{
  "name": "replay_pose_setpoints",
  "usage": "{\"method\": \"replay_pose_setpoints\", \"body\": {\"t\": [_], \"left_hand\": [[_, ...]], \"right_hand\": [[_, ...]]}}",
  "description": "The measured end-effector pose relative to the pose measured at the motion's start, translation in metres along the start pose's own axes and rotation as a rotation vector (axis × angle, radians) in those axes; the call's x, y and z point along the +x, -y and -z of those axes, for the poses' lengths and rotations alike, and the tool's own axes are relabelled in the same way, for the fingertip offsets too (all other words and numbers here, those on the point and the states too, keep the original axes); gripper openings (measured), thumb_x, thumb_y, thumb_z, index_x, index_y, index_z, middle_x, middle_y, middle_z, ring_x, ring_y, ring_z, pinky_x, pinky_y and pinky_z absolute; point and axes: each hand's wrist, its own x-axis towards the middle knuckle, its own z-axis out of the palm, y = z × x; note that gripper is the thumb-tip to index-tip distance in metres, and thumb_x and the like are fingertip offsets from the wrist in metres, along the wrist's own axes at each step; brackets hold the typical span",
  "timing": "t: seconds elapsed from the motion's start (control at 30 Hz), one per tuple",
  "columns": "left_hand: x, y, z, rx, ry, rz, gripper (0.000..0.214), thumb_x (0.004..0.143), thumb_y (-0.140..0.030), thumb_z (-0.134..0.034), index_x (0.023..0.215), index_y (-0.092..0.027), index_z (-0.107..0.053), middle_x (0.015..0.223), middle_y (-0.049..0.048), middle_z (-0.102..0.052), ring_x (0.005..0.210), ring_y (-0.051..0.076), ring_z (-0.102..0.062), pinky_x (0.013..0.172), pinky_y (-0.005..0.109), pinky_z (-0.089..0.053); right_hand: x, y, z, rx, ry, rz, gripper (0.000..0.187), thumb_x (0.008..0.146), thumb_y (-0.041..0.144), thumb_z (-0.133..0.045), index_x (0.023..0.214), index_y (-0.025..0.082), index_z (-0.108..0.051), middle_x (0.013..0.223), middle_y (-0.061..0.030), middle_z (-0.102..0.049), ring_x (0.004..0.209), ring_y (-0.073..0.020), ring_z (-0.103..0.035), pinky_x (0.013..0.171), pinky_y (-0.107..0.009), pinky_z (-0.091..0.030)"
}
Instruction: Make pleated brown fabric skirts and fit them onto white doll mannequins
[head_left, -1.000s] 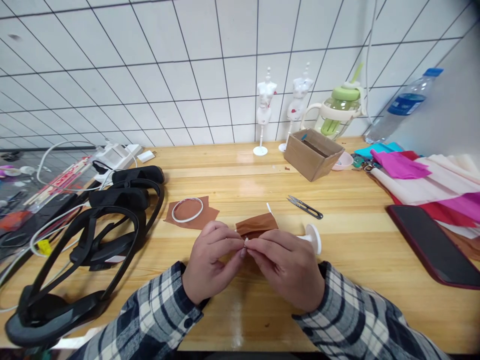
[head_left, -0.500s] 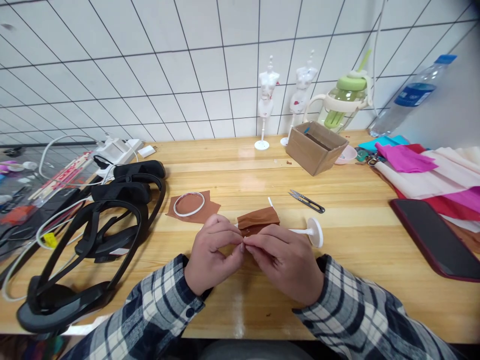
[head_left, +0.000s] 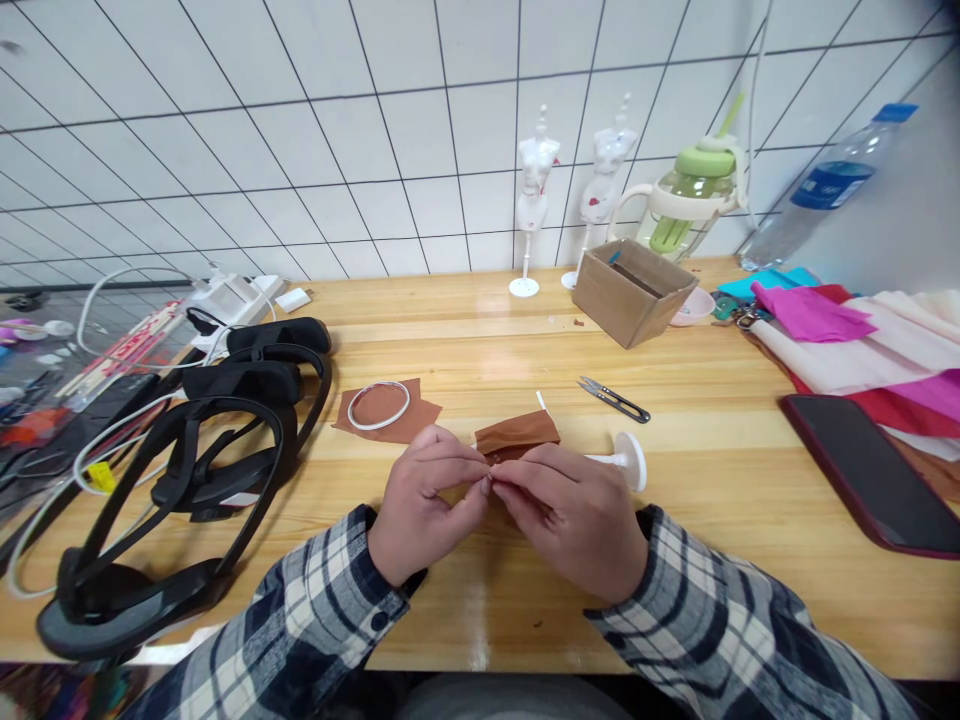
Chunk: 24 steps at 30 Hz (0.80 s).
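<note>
My left hand and my right hand meet fingertip to fingertip over the wooden table, both pinched closed. Whatever sits between the fingertips is too small to make out. Just behind them lies a piece of brown cloth, apparently around a small white mannequin lying on its side. The mannequin's round white base sticks out to the right of my right hand; its body is mostly hidden. Left of the cloth, a white hoop rests on a flat brown fabric scrap. Thread snips lie behind my right hand.
Two white mannequins stand by the tiled wall beside a cardboard box and a green-lidded jug. On the right are a phone, coloured fabrics and a water bottle. Black headsets and cables occupy the left.
The camera view shifts very slightly. My fingertips stay pinched together, with my right fingers moved a touch; the cloth, hoop and snips lie where they were.
</note>
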Motion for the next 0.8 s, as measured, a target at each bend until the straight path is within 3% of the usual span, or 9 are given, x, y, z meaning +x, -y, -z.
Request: {"method": "replay_pose_setpoints", "body": {"t": [0.27, 0.6, 0.8], "left_hand": [[0.0004, -0.0001, -0.001, 0.031, 0.017, -0.086, 0.01, 0.08, -0.013, -0.063, 0.075, -0.019, -0.07, 0.072, 0.0018, -0.074, 0.067, 0.015, -0.062, 0.069, 0.032, -0.047], [0.0014, 0.0006, -0.0027, -0.002, 0.017, -0.094, 0.01, 0.078, -0.011, -0.063, 0.078, -0.019, -0.069, 0.074, 0.0024, -0.073, 0.069, 0.016, -0.061, 0.069, 0.032, -0.048], [-0.0008, 0.0033, -0.0012, -0.025, 0.058, -0.173, 0.018, 0.081, -0.011, -0.063, 0.094, -0.02, -0.071, 0.075, 0.0026, -0.07, 0.071, 0.015, -0.058, 0.069, 0.031, -0.047]], "right_hand": [[0.0003, -0.0014, 0.0005, 0.02, 0.005, -0.031, 0.011, 0.088, 0.018, -0.058, 0.09, 0.021, -0.069, 0.082, -0.0014, -0.07, 0.073, -0.0134, -0.063, 0.067, -0.026, -0.049], [0.0036, 0.0001, 0.0026, 0.102, 0.016, -0.174, 0.006, 0.081, 0.017, -0.062, 0.082, 0.021, -0.066, 0.076, 0.0012, -0.065, 0.068, -0.0117, -0.059, 0.061, -0.024, -0.045], [0.0053, -0.0019, 0.008, 0.117, -0.138, -0.126, 0.006, 0.081, 0.016, -0.06, 0.082, 0.021, -0.061, 0.084, -0.0015, -0.065, 0.07, -0.0124, -0.059, 0.061, -0.024, -0.048]]}}
